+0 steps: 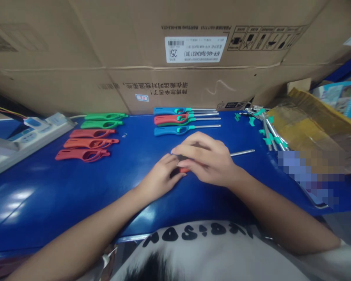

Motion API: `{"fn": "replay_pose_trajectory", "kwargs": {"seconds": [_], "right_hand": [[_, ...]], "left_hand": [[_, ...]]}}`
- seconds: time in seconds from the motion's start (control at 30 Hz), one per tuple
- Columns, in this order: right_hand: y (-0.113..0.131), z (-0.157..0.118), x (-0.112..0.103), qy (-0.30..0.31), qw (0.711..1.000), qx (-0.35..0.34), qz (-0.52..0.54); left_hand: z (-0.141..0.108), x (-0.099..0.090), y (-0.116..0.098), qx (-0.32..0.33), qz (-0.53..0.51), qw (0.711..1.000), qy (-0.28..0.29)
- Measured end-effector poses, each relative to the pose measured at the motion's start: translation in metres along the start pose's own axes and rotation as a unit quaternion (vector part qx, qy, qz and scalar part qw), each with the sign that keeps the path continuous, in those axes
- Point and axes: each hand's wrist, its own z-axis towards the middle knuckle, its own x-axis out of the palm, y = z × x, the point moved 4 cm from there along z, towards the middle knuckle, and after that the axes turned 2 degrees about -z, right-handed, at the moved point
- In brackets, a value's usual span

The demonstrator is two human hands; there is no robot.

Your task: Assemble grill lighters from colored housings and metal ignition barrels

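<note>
Close together over the middle of the blue table, both my hands are closed around a red gas lighter [184, 170]. My left hand [165, 175] grips its handle end, with fingers curled. My right hand [210, 158] covers most of the body from above, so the trigger area is hidden. Its metal tube [243, 152] sticks out to the right beyond my right hand. Just behind my hands lies a row of several lighters with metal tubes, among them a blue lighter [171, 130] and a red lighter [166, 119].
To the left lie two green handles [101, 124] and three red-orange handles [82, 154] without tubes. A white power strip [32, 140] runs along the left edge. Metal tubes with teal triggers [269, 130] are piled at right beside a taped carton [312, 128]. A large cardboard sheet [134, 50] walls the back.
</note>
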Motion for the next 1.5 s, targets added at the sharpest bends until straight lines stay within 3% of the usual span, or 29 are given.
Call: {"fn": "replay_pose_trajectory", "kwargs": {"seconds": [0.17, 0.33, 0.47, 0.6, 0.8, 0.93, 1.03, 1.13, 1.23, 1.37, 1.43, 1.5], "right_hand": [[0.001, -0.005, 0.002, -0.031, 0.995, -0.012, -0.090], [0.006, -0.008, 0.000, -0.096, 0.989, -0.019, -0.113], [0.004, -0.001, -0.001, -0.023, 0.999, 0.036, -0.015], [0.000, 0.007, -0.002, 0.046, 0.987, 0.067, 0.136], [0.009, 0.004, 0.004, 0.047, 0.998, -0.011, 0.039], [0.014, -0.004, 0.012, -0.001, 0.999, -0.048, -0.016], [0.014, -0.008, 0.015, -0.035, 0.998, -0.034, -0.032], [0.014, -0.006, 0.016, -0.014, 1.000, 0.026, -0.004], [0.015, 0.002, 0.007, -0.030, 0.995, 0.076, 0.050], [-0.002, 0.005, -0.024, -0.125, 0.978, 0.148, 0.074], [-0.020, 0.000, -0.042, -0.153, 0.971, 0.180, 0.043], [-0.038, -0.007, -0.061, -0.170, 0.969, 0.167, -0.062]], "left_hand": [[0.000, 0.001, 0.000, -0.021, 0.010, 1.000, 0.019], [0.001, 0.000, 0.000, -0.028, 0.000, 0.999, 0.020], [0.000, -0.001, 0.001, -0.033, 0.009, 0.999, 0.016], [-0.002, 0.000, 0.003, -0.023, 0.010, 1.000, 0.008], [0.000, -0.001, 0.001, -0.017, -0.017, 1.000, -0.003], [0.002, -0.002, -0.002, -0.024, -0.045, 0.999, 0.001], [0.002, -0.001, -0.001, -0.024, -0.040, 0.999, -0.003], [0.001, -0.002, -0.001, -0.013, -0.026, 1.000, -0.002], [0.000, -0.003, -0.003, -0.019, 0.011, 1.000, 0.022], [-0.002, -0.008, -0.008, -0.052, 0.077, 0.993, 0.069], [-0.003, -0.011, -0.011, -0.067, 0.105, 0.989, 0.079], [-0.003, -0.013, -0.012, -0.076, 0.127, 0.985, 0.083]]}}
